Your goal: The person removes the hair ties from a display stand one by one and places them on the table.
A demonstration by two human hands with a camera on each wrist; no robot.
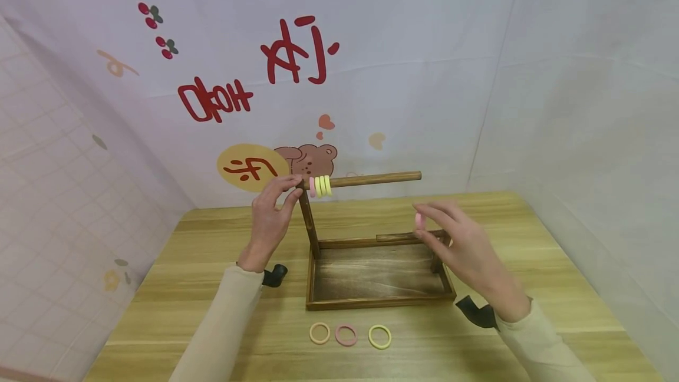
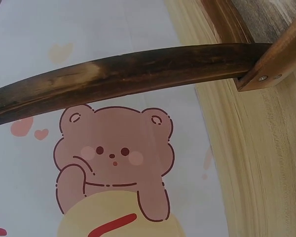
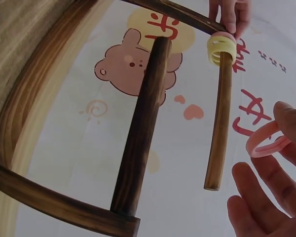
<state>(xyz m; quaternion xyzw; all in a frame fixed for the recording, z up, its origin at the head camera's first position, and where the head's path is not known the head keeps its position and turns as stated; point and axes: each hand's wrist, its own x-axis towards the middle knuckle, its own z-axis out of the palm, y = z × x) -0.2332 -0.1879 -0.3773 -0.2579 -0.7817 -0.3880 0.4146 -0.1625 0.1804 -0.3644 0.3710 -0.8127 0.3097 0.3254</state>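
While a smooth pink ring (image 1: 420,221) is pinched between thumb and fingers of the right hand (image 1: 469,246), apparently leaving its hole clear, the left hand (image 1: 269,217) pinches the dark wooden post (image 1: 309,217), probably steadying it; beside those fingertips, yellow rings (image 1: 323,185) circle the brown wooden rod (image 1: 379,179).

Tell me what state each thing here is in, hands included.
Left hand: holding the wooden stand near its upper corner
Right hand: pinching a ring
Pink ring: held, off the upper rod
Wooden stand: upright
Threaded rings: around the upper rod
Loose rings: flat on the table
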